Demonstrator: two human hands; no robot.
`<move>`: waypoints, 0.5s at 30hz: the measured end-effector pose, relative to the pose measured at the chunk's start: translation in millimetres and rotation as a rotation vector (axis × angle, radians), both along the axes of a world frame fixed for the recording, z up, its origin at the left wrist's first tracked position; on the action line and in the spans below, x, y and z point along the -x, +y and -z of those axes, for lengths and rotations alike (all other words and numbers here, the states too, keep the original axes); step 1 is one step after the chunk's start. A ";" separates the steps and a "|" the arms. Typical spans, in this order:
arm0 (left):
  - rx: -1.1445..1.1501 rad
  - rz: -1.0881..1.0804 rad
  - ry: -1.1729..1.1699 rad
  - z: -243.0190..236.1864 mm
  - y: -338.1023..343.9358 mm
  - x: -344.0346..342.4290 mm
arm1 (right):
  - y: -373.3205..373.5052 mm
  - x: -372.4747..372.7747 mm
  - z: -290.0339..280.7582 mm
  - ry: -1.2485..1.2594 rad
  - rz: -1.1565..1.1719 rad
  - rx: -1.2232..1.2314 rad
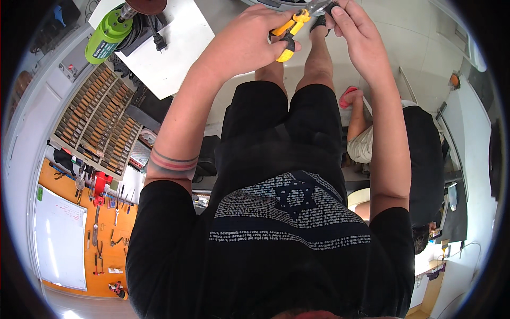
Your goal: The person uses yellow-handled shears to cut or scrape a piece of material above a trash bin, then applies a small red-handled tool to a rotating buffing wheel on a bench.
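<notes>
My left hand (240,41) is closed around a plier-like hand tool (291,32) with yellow and black handles. The tool's metal jaws point up and to the right, near the fingers of my right hand (361,40). Those fingers are pinched on a small dark piece (330,8) beside the jaws. Both hands are raised at the top edge of the view, over my legs. Whether the jaws touch the piece cannot be made out.
A green power tool (103,42) with a disc and a black cord sits on a white table (186,37) at left. Beyond stand a rack of wood-handled tools (95,114) and an orange tool board (111,234). Another person (422,159) bends low at my right.
</notes>
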State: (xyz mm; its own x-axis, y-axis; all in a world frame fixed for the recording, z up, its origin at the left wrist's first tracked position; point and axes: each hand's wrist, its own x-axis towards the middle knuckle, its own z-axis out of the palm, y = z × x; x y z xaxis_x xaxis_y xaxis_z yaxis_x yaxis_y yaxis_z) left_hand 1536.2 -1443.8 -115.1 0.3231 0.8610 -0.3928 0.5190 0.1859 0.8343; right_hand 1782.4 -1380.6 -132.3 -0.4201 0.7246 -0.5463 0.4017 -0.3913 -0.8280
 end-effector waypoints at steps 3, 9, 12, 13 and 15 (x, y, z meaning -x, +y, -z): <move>-0.069 0.050 0.048 0.0 -1.1 -0.6 | -0.3 1.2 1.0 -0.025 -0.020 -0.040; 0.010 0.063 0.043 -3.0 3.6 -1.7 | 1.5 3.5 -2.1 -0.031 -0.033 -0.087; -0.017 0.070 0.041 3.2 -0.7 -0.3 | 2.6 5.9 -4.6 -0.049 -0.040 -0.107; -0.081 0.055 0.077 8.3 -6.4 -0.5 | 2.8 6.8 -5.2 -0.052 -0.036 -0.106; -0.145 0.039 0.112 13.1 -9.6 -0.7 | 2.6 8.4 -5.4 -0.040 -0.010 -0.068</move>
State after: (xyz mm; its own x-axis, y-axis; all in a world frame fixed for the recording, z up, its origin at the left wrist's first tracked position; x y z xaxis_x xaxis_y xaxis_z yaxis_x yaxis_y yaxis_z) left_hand 1536.9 -1453.4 -128.2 0.3187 0.8988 -0.3011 0.6150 0.0457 0.7872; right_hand 1774.0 -1378.0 -126.9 -0.4062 0.7566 -0.5124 0.4385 -0.3306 -0.8357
